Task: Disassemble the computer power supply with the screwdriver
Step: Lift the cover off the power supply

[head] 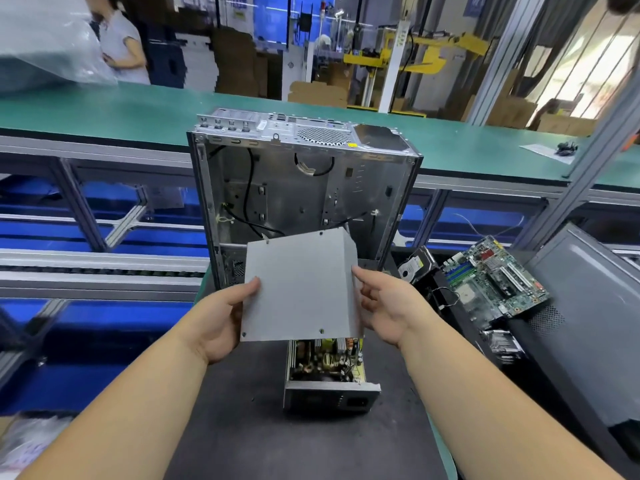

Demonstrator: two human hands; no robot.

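A grey metal power supply cover hangs in the air above the dark mat, tilted toward me. My left hand grips its left edge, thumb on top. My right hand holds its right side, fingers curled at the bent edge. Below the cover sits the open power supply base, its circuit board, coils and capacitors exposed, with the socket panel facing me. No screwdriver is in view.
An emptied computer case stands upright behind the cover. A green motherboard and a hard drive lie at the right, beside a grey side panel. A green conveyor bench runs across the back, where a person stands.
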